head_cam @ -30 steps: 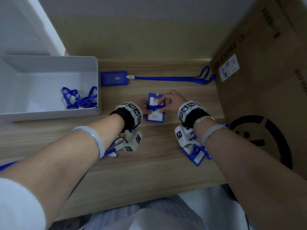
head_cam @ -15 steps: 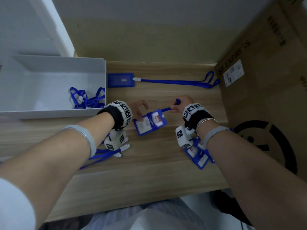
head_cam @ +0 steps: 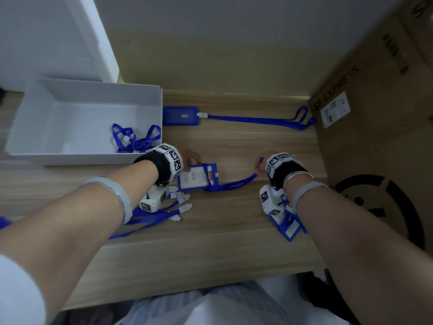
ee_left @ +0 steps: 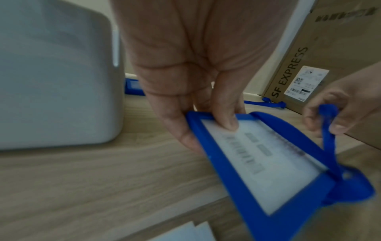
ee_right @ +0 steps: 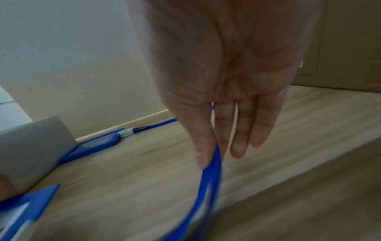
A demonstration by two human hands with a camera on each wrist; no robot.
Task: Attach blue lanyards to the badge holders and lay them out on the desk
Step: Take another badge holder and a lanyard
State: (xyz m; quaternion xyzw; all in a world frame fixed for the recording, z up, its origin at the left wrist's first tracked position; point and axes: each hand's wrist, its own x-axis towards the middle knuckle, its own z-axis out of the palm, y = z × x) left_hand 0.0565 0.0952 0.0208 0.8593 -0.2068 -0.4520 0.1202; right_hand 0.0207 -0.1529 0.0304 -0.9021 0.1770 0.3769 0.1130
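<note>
A blue badge holder with a white card lies sideways mid-desk. My left hand pinches its left end between thumb and fingers. A blue lanyard runs from the holder's right end toward my right hand, which pinches the strap's loop between thumb and forefinger, above the desk. A finished badge holder with its lanyard stretched out lies along the back of the desk.
A white bin at the left holds loose lanyards. More lanyards lie under my left wrist; spare holders lie under my right wrist. A cardboard box walls the right side.
The held holder has turned from upright to lying sideways. My right hand has drawn the lanyard out to the right, away from my left hand. The camera has tilted down.
</note>
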